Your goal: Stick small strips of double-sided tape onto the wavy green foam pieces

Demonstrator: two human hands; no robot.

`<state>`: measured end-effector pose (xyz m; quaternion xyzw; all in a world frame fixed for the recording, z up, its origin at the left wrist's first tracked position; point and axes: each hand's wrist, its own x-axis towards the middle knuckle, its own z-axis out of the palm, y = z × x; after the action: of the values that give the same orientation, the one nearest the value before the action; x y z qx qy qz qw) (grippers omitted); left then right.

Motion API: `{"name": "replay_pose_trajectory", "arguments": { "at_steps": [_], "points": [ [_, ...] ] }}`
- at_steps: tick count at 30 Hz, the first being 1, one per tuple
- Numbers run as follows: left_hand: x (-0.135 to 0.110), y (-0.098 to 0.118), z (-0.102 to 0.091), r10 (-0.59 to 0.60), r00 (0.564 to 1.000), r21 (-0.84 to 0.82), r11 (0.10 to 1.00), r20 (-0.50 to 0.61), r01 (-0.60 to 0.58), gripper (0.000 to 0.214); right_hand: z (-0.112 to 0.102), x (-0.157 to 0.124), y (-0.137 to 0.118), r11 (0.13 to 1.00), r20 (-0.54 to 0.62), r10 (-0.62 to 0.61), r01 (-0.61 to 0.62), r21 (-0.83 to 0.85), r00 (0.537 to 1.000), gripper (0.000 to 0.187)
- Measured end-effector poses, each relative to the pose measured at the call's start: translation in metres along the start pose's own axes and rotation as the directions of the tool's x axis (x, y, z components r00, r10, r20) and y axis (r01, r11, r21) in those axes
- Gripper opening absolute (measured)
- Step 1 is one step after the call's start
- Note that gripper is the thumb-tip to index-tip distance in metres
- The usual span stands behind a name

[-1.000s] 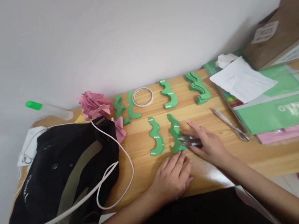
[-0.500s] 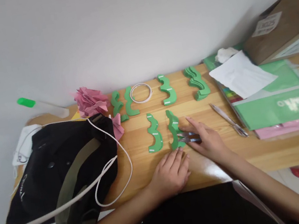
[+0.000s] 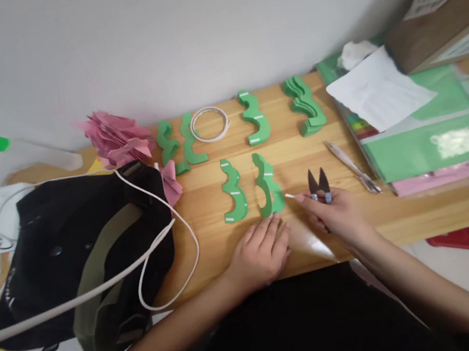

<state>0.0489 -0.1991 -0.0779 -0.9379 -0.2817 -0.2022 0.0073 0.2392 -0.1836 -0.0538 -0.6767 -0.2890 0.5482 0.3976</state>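
Note:
My left hand (image 3: 262, 252) lies flat with its fingertips on the lower end of a wavy green paper cutout (image 3: 276, 195), which bears white tape strips. In my right hand (image 3: 336, 215) are small scissors (image 3: 318, 180), blades pointing away from me and apart. A short white tape strip (image 3: 289, 195) sticks out at the thumb and index fingertips, just right of the cutout. Another green cutout (image 3: 236, 192) with tape strips rests to the left. Behind them are a third taped cutout (image 3: 260, 122) and a stack of green cutouts (image 3: 307, 105).
A thin white tape roll (image 3: 212, 139) overlaps green pieces at the back. Pink paper flowers (image 3: 117, 139) and a black bag (image 3: 96, 242) with a white cable (image 3: 193, 231) occupy the left. On the right are a pen (image 3: 344, 156), paper packs (image 3: 421, 151) and a cardboard box (image 3: 441, 12).
My right hand has drawn back to the right from the cutout, with the scissors turned blades-up and a tape strip at its fingertips. My left hand stays on the cutout. The view has shifted.

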Motion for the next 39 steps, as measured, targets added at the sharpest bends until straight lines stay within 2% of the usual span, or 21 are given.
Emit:
{"name": "replay_pose_trajectory", "arguments": {
  "at_steps": [3, 15, 21, 28, 32, 39],
  "points": [
    [0.001, 0.000, -0.001, -0.003, 1.000, -0.001, 1.000, 0.014, 0.003, 0.037, 0.008, -0.003, 0.003, 0.995, 0.067, 0.090, -0.093, 0.046, 0.994, 0.038],
    [0.000, -0.002, 0.000, 0.016, 0.999, -0.021, 1.000, 0.032, -0.015, 0.038, 0.017, 0.003, -0.004, 0.983, 0.029, 0.028, -0.023, -0.182, 0.999, 0.027],
    [-0.002, -0.001, 0.001, 0.015, 0.998, -0.033, 0.999, 0.055, -0.013, 0.040, 0.017, 0.005, -0.003, 0.969, 0.043, 0.000, 0.011, -0.246, 0.999, 0.028],
    [0.001, -0.001, -0.001, 0.007, 1.000, -0.001, 1.000, 0.023, -0.007, 0.036, 0.018, 0.005, -0.002, 0.935, 0.026, -0.045, 0.052, -0.351, 0.999, 0.027],
    [-0.001, -0.001, 0.000, 0.010, 0.999, -0.004, 1.000, 0.040, -0.010, 0.038, 0.018, 0.005, 0.001, 0.909, 0.026, -0.091, 0.094, -0.407, 0.995, 0.026],
    [-0.004, 0.000, 0.002, 0.005, 0.999, -0.006, 1.000, 0.054, -0.004, 0.040, 0.020, 0.006, 0.001, 0.898, 0.032, -0.103, 0.107, -0.426, 0.994, 0.025]
  ]
}}
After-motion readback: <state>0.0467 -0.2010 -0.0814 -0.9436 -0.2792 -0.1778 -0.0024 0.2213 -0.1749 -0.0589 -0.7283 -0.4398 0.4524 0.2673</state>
